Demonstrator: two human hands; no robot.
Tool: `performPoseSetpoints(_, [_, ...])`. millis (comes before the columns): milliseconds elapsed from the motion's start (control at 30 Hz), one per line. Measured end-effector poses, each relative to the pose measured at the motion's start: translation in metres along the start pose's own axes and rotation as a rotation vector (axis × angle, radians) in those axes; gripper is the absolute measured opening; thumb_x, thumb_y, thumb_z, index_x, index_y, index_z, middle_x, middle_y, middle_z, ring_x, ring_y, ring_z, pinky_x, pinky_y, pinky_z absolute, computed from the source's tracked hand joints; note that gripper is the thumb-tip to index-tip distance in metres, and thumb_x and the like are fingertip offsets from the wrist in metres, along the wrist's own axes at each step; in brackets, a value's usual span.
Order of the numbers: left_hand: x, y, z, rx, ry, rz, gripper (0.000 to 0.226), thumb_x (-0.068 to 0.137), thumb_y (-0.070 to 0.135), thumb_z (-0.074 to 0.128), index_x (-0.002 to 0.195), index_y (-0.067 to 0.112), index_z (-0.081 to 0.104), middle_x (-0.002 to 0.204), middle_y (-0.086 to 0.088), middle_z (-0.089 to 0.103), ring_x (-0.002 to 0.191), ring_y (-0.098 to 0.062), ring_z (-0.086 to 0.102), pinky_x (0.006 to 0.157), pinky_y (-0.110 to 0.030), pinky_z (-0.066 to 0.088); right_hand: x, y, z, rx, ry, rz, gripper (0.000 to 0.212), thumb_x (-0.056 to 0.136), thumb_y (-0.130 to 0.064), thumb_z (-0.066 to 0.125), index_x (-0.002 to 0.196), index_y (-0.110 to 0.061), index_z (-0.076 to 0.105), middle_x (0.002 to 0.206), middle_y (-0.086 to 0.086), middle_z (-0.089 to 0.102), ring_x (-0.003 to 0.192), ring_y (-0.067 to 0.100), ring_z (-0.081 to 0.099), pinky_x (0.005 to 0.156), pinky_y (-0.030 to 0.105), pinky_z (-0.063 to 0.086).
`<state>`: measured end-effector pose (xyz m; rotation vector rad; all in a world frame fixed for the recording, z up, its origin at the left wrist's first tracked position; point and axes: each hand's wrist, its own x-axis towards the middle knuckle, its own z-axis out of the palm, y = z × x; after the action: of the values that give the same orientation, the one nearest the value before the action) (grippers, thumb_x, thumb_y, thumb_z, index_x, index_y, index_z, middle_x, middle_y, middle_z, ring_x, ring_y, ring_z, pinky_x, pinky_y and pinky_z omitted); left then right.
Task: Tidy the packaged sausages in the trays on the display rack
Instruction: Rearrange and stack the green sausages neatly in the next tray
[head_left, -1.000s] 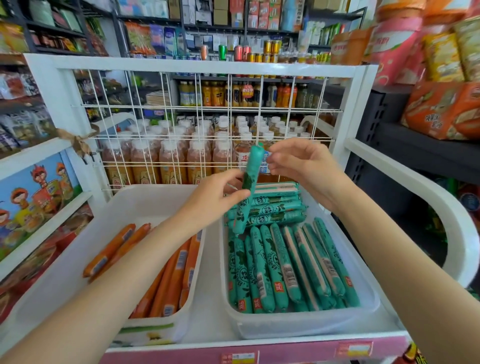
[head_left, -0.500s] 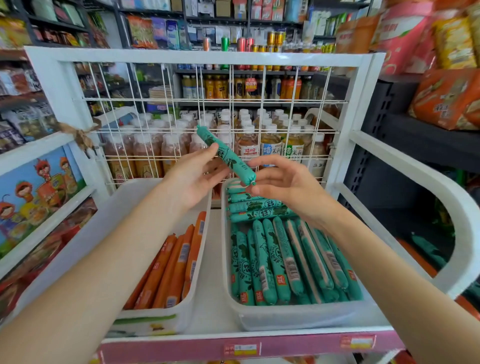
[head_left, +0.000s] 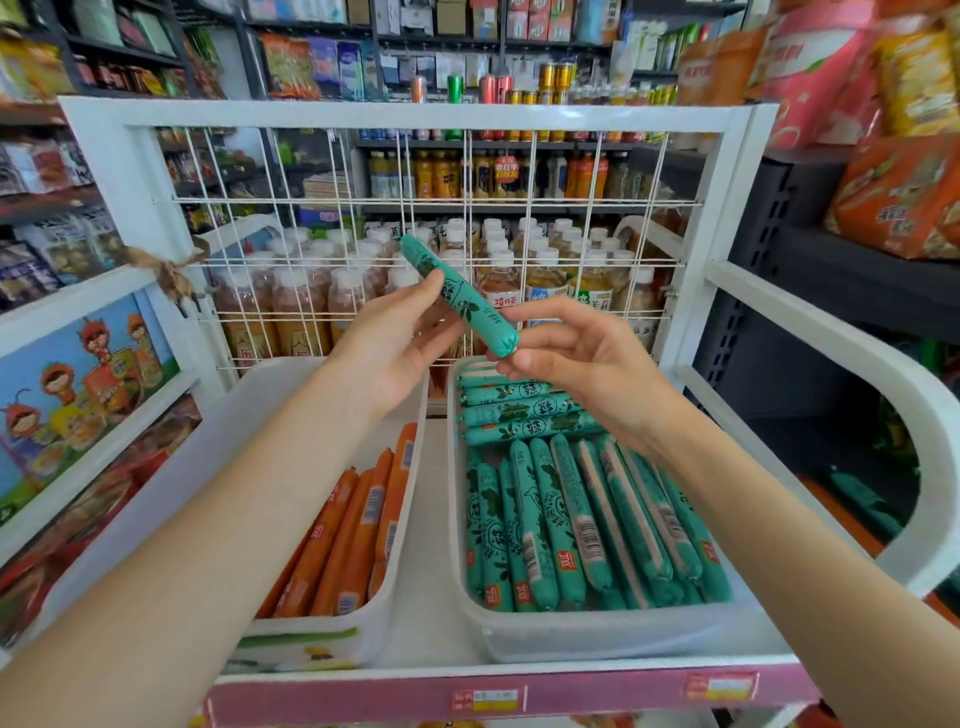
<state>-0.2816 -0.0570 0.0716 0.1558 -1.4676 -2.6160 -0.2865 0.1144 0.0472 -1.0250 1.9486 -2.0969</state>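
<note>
A green packaged sausage (head_left: 462, 299) is held tilted in the air above the trays, its far end up and to the left. My left hand (head_left: 387, 345) grips its middle from the left. My right hand (head_left: 576, 358) pinches its near end. Below, the right clear tray (head_left: 587, 636) holds several green sausages (head_left: 571, 514), most lying lengthwise, a few crosswise at the back. The left clear tray (head_left: 291, 642) holds several orange sausages (head_left: 353, 535) along its right side.
The trays sit on a white display rack with a wire-grid back panel (head_left: 441, 244) and a pink price strip (head_left: 488, 699) at the front. Bottled drinks (head_left: 519, 280) stand behind the grid. A curved white side rail (head_left: 883, 415) runs on the right.
The green sausage went from standing nearly upright over the right tray to a tilted pose, far end up-left. My right hand shifted from its top end to its near lower end.
</note>
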Motion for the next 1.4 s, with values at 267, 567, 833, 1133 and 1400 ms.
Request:
performPoseSetpoints(267, [0.003, -0.004, 0.004, -0.078, 0.01, 0.003, 0.004, 0.088, 0.008, 0.057, 0.087, 0.005, 0.06, 0.083, -0.009, 0.068, 0.074, -0.012, 0.068, 0.061, -0.021, 0.056, -0.001, -0.001, -0.003, 0.213, 0.057, 0.036, 0.034, 0.071, -0.005, 0.062, 0.104, -0.009, 0.061, 0.084, 0.004, 0.072, 0.079, 0.015, 0.068, 0.077, 0.024, 0.054])
performPoseSetpoints(567, [0.011, -0.031, 0.003, 0.338, -0.08, 0.025, 0.018, 0.091, 0.01, 0.051, 0.105, 0.002, 0.06, 0.096, -0.011, 0.068, 0.083, -0.015, 0.068, 0.07, -0.02, 0.056, 0.005, 0.008, -0.053, 0.188, 0.582, 0.239, 0.018, 0.086, -0.001, 0.059, 0.104, -0.003, 0.063, 0.091, 0.008, 0.066, 0.079, 0.016, 0.065, 0.072, 0.018, 0.056])
performPoseSetpoints(833, [0.026, -0.046, -0.025, 1.366, -0.147, 0.411, 0.032, 0.09, 0.018, 0.054, 0.122, 0.019, 0.055, 0.124, 0.004, 0.055, 0.112, -0.01, 0.05, 0.094, -0.021, 0.036, 0.034, 0.033, -0.087, -0.11, 0.58, 0.305, 0.021, 0.087, 0.004, 0.056, 0.104, -0.007, 0.064, 0.118, 0.015, 0.056, 0.08, 0.018, 0.062, 0.067, 0.014, 0.055])
performPoseSetpoints(1133, [0.039, -0.063, -0.03, 1.691, -0.388, 0.279, 0.054, 0.093, 0.021, 0.05, 0.143, 0.016, 0.029, 0.155, -0.003, 0.014, 0.142, -0.019, 0.011, 0.114, -0.033, 0.011, 0.058, 0.065, -0.085, -0.763, 0.513, 0.356, 0.022, 0.09, -0.006, 0.056, 0.109, -0.01, 0.065, 0.119, 0.01, 0.061, 0.107, 0.022, 0.055, 0.086, 0.025, 0.041])
performPoseSetpoints(1400, [0.039, -0.062, -0.027, 1.628, -0.417, 0.263, 0.054, 0.092, 0.018, 0.051, 0.143, 0.016, 0.03, 0.152, -0.002, 0.024, 0.137, -0.016, 0.027, 0.109, -0.025, 0.022, 0.053, 0.066, -0.086, -1.007, 0.409, 0.353, 0.038, 0.089, 0.007, 0.042, 0.12, -0.007, 0.058, 0.126, 0.011, 0.058, 0.115, 0.024, 0.052, 0.09, 0.023, 0.039])
